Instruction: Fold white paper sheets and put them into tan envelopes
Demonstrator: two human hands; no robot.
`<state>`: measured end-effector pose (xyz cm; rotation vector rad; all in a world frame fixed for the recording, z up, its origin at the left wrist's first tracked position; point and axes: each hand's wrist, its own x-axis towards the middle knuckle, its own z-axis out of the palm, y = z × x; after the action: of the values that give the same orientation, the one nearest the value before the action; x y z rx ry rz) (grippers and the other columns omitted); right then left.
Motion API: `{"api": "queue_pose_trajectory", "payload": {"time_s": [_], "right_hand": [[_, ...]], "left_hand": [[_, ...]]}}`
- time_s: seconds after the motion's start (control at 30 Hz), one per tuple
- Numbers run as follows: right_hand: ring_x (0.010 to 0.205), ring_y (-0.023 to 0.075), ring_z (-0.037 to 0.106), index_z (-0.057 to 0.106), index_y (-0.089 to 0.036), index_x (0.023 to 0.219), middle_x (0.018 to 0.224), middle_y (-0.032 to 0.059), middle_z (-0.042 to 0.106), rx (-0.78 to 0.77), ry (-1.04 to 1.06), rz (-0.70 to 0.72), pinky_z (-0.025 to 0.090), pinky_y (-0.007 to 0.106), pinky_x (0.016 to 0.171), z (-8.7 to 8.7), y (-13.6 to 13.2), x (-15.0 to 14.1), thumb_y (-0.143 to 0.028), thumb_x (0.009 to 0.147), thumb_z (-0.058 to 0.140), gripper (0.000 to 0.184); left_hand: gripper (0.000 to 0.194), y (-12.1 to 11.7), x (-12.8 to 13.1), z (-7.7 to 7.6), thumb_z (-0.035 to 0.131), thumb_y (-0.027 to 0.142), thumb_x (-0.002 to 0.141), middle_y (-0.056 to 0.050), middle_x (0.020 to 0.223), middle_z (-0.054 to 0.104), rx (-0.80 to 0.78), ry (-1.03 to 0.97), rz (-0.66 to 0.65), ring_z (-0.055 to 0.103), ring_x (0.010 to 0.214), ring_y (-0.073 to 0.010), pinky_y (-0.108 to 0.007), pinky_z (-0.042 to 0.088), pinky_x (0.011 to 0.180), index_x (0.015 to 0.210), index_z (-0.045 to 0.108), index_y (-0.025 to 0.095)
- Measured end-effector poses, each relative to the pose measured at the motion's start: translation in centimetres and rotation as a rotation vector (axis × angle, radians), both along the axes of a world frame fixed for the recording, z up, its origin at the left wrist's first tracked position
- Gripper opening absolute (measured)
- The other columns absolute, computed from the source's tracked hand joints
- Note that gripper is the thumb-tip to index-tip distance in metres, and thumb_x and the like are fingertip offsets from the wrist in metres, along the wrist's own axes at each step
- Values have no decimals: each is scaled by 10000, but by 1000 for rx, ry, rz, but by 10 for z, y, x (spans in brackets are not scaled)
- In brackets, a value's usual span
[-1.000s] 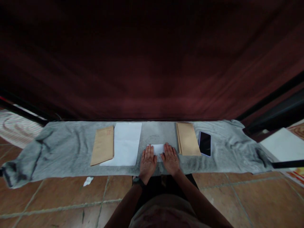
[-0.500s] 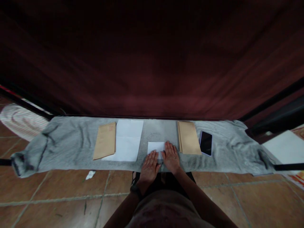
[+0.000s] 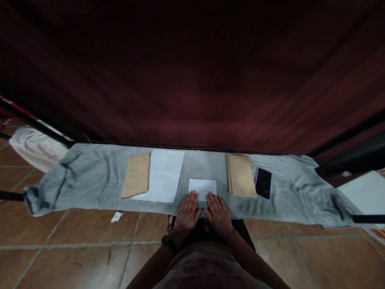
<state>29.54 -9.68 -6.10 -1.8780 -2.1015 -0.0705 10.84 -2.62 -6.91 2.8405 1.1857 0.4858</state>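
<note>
A small white folded paper [image 3: 202, 186] lies flat on the grey cloth in front of me. My left hand [image 3: 187, 210] rests flat with its fingertips on the paper's near left corner. On the near right part of the same paper lie the fingertips of my right hand [image 3: 218, 210], palm down and fingers stretched out. Both hands are open and hold nothing. Left of them is a larger white sheet [image 3: 165, 176], with a brown envelope [image 3: 136, 176] overlapping its left edge. To the right sits a small stack of brown envelopes [image 3: 242, 176].
A phone [image 3: 263, 183] with a dark screen lies right of the envelope stack. The grey cloth [image 3: 96, 176] covers the narrow surface, wrinkled at both ends. Behind it hangs a dark red curtain [image 3: 192, 100]. A white scrap [image 3: 116, 216] lies on the tiled floor.
Both hands have slid back toward me, the left first and then the right, uncovering more of the small white paper. The whole view has shifted slightly.
</note>
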Motion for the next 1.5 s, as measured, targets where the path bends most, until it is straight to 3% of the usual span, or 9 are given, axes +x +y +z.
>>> {"api": "queue_pose_trajectory", "payload": {"time_s": [0.27,0.37,0.5,0.63,0.93,1.23,1.4,1.5], "right_hand": [[1406,254,444,311,-129,1566,1549,120,453,-7,-17,-44,283,455,1194,-5,-8,13,-335,1032,413,581],[1407,250,443,314,-132,1565,1547,118,457,2,-18,-44,286,454,1194,-6,-8,13,-326,1031,413,577],[1402,255,451,330,-125,1558,1538,127,467,20,-24,-48,288,458,1191,-6,-8,12,-314,1031,404,564],[1399,255,455,330,-134,1560,1531,125,478,22,-31,-38,286,459,1193,-5,-7,13,-310,1031,405,562],[1416,256,436,382,-153,1538,1516,104,502,34,10,-102,286,463,1199,-4,-2,6,-325,1030,411,536],[1453,256,384,465,-170,1487,1564,112,436,-38,0,-113,298,484,1184,1,64,-7,-293,1038,378,474],[1455,285,373,446,-145,1499,1572,153,413,-41,-20,-137,296,497,1171,-4,67,3,-305,1027,421,499],[1452,307,369,429,-142,1511,1580,171,392,-30,-23,-152,293,519,1160,-6,64,3,-314,1025,426,515]], "left_hand": [[675,-4,-15,2,404,351,1024,-167,1587,387,-6,-15,64,316,1493,-286,-506,330,1199,1602,146,117],[646,1,1,7,378,334,1028,-167,1586,387,-5,-16,72,309,1497,-280,-513,328,1200,1597,167,113],[608,16,37,12,342,318,1031,-124,1616,349,-54,-10,-19,277,1511,-230,-452,317,1218,1590,199,128],[600,33,57,8,347,307,1023,-149,1608,357,-68,-2,-28,293,1505,-236,-459,305,1221,1575,234,99],[586,46,28,-4,363,286,1007,-158,1601,363,-30,-24,134,270,1512,-254,-464,313,1213,1554,303,85],[619,45,28,-5,363,251,985,-167,1595,374,-39,9,119,278,1509,-264,-487,305,1212,1572,256,89],[643,45,29,1,413,388,995,-190,1584,385,-55,15,119,290,1504,-290,-492,300,1211,1544,316,67],[608,46,31,8,430,361,988,-196,1577,395,-60,35,107,303,1498,-301,-505,282,1214,1513,373,58]]}}
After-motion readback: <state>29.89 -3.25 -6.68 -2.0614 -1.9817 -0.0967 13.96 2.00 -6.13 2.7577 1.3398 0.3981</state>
